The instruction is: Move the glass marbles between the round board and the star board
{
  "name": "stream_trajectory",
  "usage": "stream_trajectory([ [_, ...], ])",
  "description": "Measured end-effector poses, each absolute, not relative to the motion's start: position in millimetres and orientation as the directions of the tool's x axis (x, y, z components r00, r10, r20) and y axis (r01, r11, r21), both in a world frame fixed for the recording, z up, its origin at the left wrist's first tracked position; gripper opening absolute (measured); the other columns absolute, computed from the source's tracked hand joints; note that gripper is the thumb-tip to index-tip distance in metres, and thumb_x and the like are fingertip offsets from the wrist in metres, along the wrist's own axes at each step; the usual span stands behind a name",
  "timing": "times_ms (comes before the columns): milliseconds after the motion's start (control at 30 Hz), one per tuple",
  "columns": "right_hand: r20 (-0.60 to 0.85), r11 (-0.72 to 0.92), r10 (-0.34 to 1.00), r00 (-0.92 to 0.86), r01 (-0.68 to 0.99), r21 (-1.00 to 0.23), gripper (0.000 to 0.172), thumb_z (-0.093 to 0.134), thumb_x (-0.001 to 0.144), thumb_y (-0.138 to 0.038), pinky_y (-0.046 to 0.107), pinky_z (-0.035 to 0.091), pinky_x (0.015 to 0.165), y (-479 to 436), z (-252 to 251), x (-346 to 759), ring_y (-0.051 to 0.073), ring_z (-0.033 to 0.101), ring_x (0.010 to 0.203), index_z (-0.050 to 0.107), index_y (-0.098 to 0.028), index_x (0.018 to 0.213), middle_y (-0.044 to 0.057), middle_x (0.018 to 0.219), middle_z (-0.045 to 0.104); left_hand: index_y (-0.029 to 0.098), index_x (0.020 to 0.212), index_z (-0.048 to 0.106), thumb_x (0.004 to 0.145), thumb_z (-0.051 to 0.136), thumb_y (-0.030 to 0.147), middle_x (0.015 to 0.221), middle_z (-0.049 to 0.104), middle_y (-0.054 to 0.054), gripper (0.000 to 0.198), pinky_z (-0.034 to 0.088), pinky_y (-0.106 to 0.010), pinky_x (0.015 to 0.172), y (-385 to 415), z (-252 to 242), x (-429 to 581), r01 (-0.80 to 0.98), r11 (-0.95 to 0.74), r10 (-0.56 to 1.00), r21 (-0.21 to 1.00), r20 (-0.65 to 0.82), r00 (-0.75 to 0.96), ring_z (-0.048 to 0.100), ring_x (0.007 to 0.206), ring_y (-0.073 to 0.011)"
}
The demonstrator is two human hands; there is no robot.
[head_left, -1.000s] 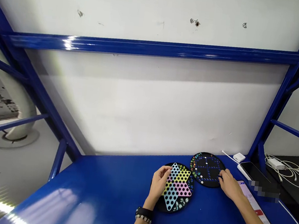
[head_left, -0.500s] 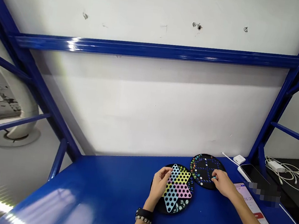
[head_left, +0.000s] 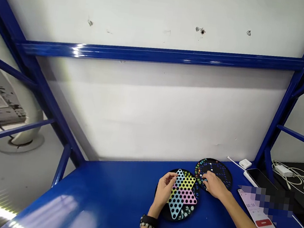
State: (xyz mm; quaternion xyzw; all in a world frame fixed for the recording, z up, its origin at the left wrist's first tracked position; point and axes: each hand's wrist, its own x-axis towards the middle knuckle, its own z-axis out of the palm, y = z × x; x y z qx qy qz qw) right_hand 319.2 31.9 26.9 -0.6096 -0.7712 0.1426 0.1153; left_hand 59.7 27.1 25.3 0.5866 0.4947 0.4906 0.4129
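Observation:
A round black board with a coloured star grid of holes, a Chinese checkers board [head_left: 183, 196], lies on the blue tabletop with marbles round its rim. My left hand [head_left: 164, 191] is over its left side, thumb and fingertips closed together at the star's upper left; whatever they pinch is too small to make out. My right hand [head_left: 214, 184] reaches over a second round black board [head_left: 221, 168], fingers bent and slightly apart near its left rim. Coloured marbles [head_left: 198, 170] lie along that rim, and a white marble [head_left: 200, 175] is beside my fingertips.
A phone [head_left: 260, 216] showing a timer lies right of my right forearm. Behind it are a dark phone [head_left: 260, 178], a white cable and a white earbud case [head_left: 245, 163]. Blue metal bars [head_left: 159, 54] frame the white wall; chargers [head_left: 283, 171] lie on a black surface at right.
My right hand has moved left across the second board, from its right side to near its left rim. A bluish piece seen at its fingertips before no longer shows. The view has shifted slightly.

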Motion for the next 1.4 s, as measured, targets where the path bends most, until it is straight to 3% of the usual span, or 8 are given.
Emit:
stream_trajectory([
  [133, 0.059, 0.256, 0.966, -0.253, 0.886, -0.387, 0.027, 0.045, 0.094, -0.02, 0.026, 0.046, 0.074, 31.7, 22.7, 317.9, 0.018, 0.064, 0.086, 0.067, -0.017, 0.109, 0.009, 0.105, 0.061, 0.019, 0.089, 0.069, 0.08, 0.061, 0.052, 0.089, 0.069, -0.007, 0.036, 0.05, -0.032, 0.077, 26.1, 27.9, 60.4, 0.157, -0.159, 0.987, 0.975, 0.159, 0.015, 0.063, 0.085, -0.0217],
  [300, 0.181, 0.31, 0.951, -0.252, 0.791, -0.527, 0.031, 0.041, 0.097, -0.025, 0.029, 0.048, 0.083, 25.8, 32.6, 305.3, 0.018, 0.062, 0.09, 0.067, -0.019, 0.113, 0.008, 0.104, 0.061, 0.018, 0.086, 0.07, 0.078, 0.064, 0.052, 0.096, 0.072, -0.009, 0.035, 0.051, -0.034, 0.082, 25.5, 31.5, 58.8, 0.071, -0.157, 0.986, 0.985, 0.161, -0.049, 0.065, 0.09, -0.0237],
  [400, 0.24, 0.423, 0.905, -0.352, 0.682, -0.597, 0.028, 0.045, 0.097, -0.026, 0.028, 0.048, 0.086, 13.0, 45.0, 280.9, 0.016, 0.061, 0.089, 0.068, -0.02, 0.111, 0.006, 0.1, 0.062, 0.018, 0.085, 0.07, 0.077, 0.066, 0.052, 0.1, 0.072, -0.01, 0.035, 0.051, -0.033, 0.081, 29.1, 28.8, 56.8, -0.014, -0.129, 0.987, 0.991, 0.128, -0.094, 0.066, 0.088, -0.0227],
  [600, 0.162, 0.591, 0.774, -0.612, 0.606, -0.532, 0.019, 0.055, 0.092, -0.026, 0.027, 0.049, 0.081, -20.2, 44.0, 209.6, 0.018, 0.062, 0.09, 0.072, -0.021, 0.101, 0.005, 0.097, 0.064, 0.016, 0.086, 0.069, 0.065, 0.075, 0.053, 0.102, 0.073, -0.011, 0.043, 0.052, -0.029, 0.072, 37.0, 22.2, 51.0, -0.253, -0.027, 0.985, 0.967, -0.017, -0.171, 0.068, 0.08, -0.0195],
  [833, 0.045, 0.554, 0.811, -0.583, 0.742, -0.378, 0.021, 0.056, 0.09, -0.029, 0.03, 0.052, 0.074, -33.8, 32.6, 180.4, 0.02, 0.063, 0.081, 0.07, -0.016, 0.098, 0.01, 0.104, 0.065, 0.018, 0.088, 0.068, 0.065, 0.076, 0.054, 0.098, 0.073, -0.009, 0.044, 0.052, -0.028, 0.071, 36.6, 23.9, 47.4, -0.341, -0.016, 0.984, 0.94, -0.046, -0.172, 0.068, 0.078, -0.0175],
  [967, 0.076, 0.529, 0.813, -0.577, 0.678, -0.511, 0.019, 0.059, 0.088, -0.029, 0.029, 0.051, 0.077, -31.1, 37.0, 188.3, 0.019, 0.062, 0.085, 0.069, -0.02, 0.102, 0.006, 0.102, 0.063, 0.017, 0.087, 0.068, 0.065, 0.076, 0.053, 0.098, 0.073, -0.009, 0.042, 0.052, -0.028, 0.07, 37.7, 22.2, 49.0, -0.348, -0.013, 0.982, 0.937, -0.053, -0.18, 0.068, 0.078, -0.0178],
  [1167, 0.132, 0.398, 0.861, -0.49, 0.491, -0.775, 0.023, 0.069, 0.08, -0.024, 0.025, 0.051, 0.071, -15.5, 40.0, 205.5, 0.012, 0.06, 0.073, 0.068, -0.019, 0.103, 0.003, 0.097, 0.062, 0.018, 0.087, 0.068, 0.065, 0.074, 0.053, 0.101, 0.074, -0.008, 0.041, 0.051, -0.028, 0.071, 37.9, 21.4, 49.8, -0.328, -0.003, 0.982, 0.945, -0.059, -0.179, 0.069, 0.081, -0.0186],
  [1400, 0.112, 0.516, 0.793, -0.599, 0.562, -0.647, 0.013, 0.065, 0.082, -0.018, 0.028, 0.048, 0.087, -28.4, 33.2, 201.1, 0.018, 0.06, 0.095, 0.072, -0.019, 0.093, 0.005, 0.097, 0.066, 0.016, 0.087, 0.068, 0.065, 0.074, 0.054, 0.101, 0.073, -0.011, 0.043, 0.052, -0.028, 0.069, 37.6, 23.5, 49.6, -0.328, -0.005, 0.982, 0.945, -0.057, -0.179, 0.068, 0.08, -0.0185],
])
